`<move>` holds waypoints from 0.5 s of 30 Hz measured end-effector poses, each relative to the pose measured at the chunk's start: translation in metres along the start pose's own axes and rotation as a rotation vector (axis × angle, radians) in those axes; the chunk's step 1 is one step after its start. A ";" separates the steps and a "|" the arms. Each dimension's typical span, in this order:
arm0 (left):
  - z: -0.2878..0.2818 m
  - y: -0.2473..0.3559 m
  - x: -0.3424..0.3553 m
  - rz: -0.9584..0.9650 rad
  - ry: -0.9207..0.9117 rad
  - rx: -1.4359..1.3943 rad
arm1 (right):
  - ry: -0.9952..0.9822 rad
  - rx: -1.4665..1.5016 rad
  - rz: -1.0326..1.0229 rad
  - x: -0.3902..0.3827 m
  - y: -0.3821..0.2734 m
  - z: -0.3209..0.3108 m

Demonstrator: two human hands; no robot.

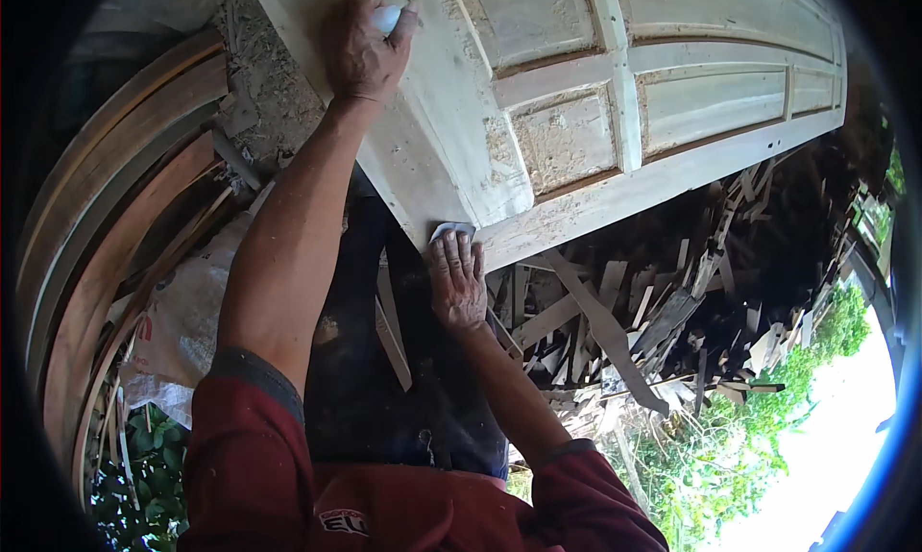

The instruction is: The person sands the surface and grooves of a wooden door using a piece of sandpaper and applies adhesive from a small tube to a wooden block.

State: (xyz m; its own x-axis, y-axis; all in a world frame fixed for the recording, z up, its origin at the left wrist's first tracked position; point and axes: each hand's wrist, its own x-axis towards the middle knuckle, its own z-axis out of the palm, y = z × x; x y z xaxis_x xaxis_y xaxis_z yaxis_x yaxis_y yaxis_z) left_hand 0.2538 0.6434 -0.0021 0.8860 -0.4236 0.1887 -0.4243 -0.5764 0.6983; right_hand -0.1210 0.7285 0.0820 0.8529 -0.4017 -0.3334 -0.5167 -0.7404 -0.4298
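A pale, unpainted panelled wooden door (576,81) lies flat across the upper part of the view. My left hand (363,45) rests on the door's near stile, its fingers closed over a small white piece (387,16), perhaps a pad or sandpaper. My right hand (457,281) presses a folded white piece of paper or cloth (451,230) against the door's lower corner edge. Both arms wear rolled-up red sleeves.
Curved wooden strips (106,216) are stacked at the left. A heap of wood offcuts (653,302) lies under and right of the door. A white sack (182,331) sits near my left elbow. Green plants (759,437) grow at the lower right.
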 end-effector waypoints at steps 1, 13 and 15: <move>-0.002 0.005 0.002 0.061 0.003 0.023 | 0.009 0.010 0.045 0.010 -0.002 0.001; 0.003 -0.003 0.011 0.043 -0.056 0.149 | 0.249 0.010 0.402 0.017 0.039 -0.015; 0.000 -0.008 0.004 0.053 -0.090 0.168 | 0.293 0.032 0.574 0.018 0.021 -0.005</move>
State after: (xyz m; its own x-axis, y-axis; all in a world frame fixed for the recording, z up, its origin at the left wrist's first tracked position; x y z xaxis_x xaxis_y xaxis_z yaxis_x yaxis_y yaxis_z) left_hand 0.2611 0.6461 -0.0067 0.8443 -0.5129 0.1550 -0.5023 -0.6569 0.5623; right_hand -0.1157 0.7035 0.0709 0.4229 -0.8631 -0.2763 -0.8948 -0.3496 -0.2776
